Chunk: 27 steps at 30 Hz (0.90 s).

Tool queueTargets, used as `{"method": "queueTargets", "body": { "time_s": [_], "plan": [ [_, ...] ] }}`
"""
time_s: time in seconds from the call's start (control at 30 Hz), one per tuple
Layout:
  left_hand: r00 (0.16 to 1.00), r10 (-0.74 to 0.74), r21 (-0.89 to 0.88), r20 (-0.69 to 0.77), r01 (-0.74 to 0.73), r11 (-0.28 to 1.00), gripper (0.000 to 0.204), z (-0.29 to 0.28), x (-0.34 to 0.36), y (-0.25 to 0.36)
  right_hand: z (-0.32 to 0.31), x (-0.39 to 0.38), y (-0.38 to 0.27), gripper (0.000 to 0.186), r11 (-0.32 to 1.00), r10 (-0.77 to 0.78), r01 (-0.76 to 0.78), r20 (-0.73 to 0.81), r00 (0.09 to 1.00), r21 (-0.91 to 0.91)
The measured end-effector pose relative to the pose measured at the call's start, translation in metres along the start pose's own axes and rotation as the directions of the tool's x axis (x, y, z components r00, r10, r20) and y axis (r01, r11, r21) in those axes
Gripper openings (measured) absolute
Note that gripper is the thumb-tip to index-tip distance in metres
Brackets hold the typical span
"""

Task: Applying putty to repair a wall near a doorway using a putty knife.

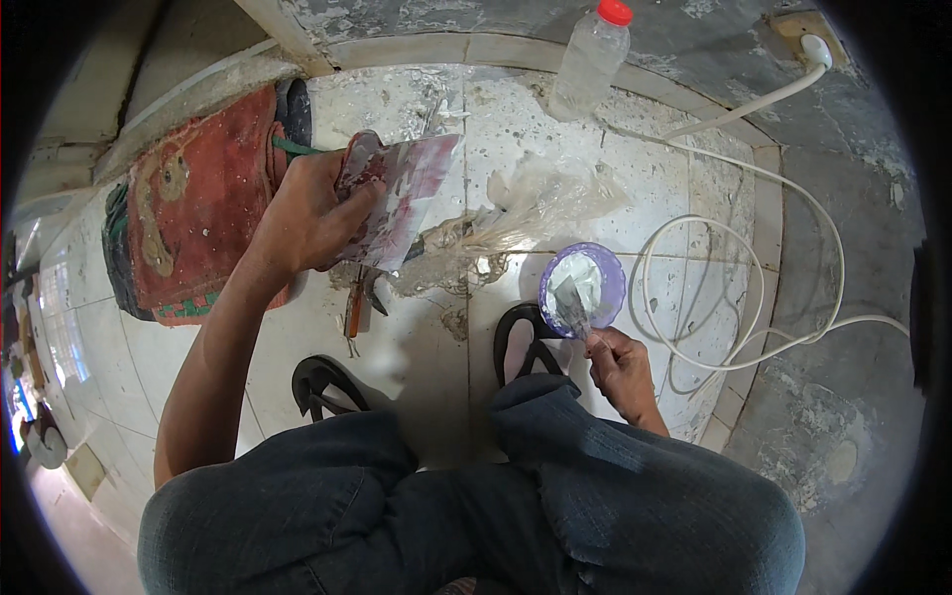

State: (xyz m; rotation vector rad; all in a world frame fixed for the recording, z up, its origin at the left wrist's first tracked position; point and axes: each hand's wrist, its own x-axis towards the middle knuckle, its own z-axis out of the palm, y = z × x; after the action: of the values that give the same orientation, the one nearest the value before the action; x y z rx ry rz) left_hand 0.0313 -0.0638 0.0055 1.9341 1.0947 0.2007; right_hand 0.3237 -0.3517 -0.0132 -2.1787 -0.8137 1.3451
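Note:
My left hand [322, 213] grips a flat, thin plate [412, 174] smeared with reddish stains, raised above the floor beside a red bag. My right hand [620, 362] is closed on the handle of a small putty knife [572, 307], whose blade dips into white paste [578, 273] in a purple container [611, 285]. The container is just beyond my right sandal [516, 345]. Below the plate, an orange-handled tool [354, 309] lies on the tiles, next to another dark metal piece that I cannot make out clearly.
A worn red bag [203, 208] lies at the left. Crumpled clear plastic [540, 198] spreads over the dirty white tiles [407, 382]. A red-capped bottle [585, 74] stands against the back wall. A white cable [798, 195] loops at the right, below a socket [808, 40].

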Motion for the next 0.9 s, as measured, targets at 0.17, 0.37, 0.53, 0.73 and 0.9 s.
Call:
{"method": "queueTargets", "body": {
  "time_s": [0.17, 0.37, 0.53, 0.73, 0.9],
  "plan": [
    [1.000, -0.019, -0.047, 0.012, 0.019, 0.999, 0.023, 0.003, 0.001, -0.004, -0.013, 0.004, 0.000, 0.026, 0.951, 0.138, -0.188, 0.208, 0.968, 0.246],
    [1.000, -0.023, -0.066, -0.005, 0.023, 0.998, 0.021, 0.005, 0.002, -0.006, -0.022, 0.010, 0.014, 0.028, 0.820, 0.086, -0.249, 0.318, 0.944, 0.516],
    [0.966, -0.245, -0.428, 0.086, 0.258, 0.866, 0.013, 0.007, -0.001, -0.006, -0.022, 0.007, 0.016, 0.027, 0.610, 0.035, -0.299, 0.352, 0.935, 0.734],
    [0.973, -0.222, -0.761, 0.057, 0.187, 0.622, 0.014, 0.020, 0.000, -0.002, -0.022, 0.012, -0.041, 0.030, 0.615, -0.196, -0.140, 0.322, 0.926, 0.776],
    [0.967, -0.221, -0.905, 0.124, 0.202, 0.374, 0.015, 0.011, 0.005, 0.002, -0.013, 0.037, -0.097, 0.024, 0.796, -0.582, 0.523, 0.146, 0.800, 0.306]
  ]
}}
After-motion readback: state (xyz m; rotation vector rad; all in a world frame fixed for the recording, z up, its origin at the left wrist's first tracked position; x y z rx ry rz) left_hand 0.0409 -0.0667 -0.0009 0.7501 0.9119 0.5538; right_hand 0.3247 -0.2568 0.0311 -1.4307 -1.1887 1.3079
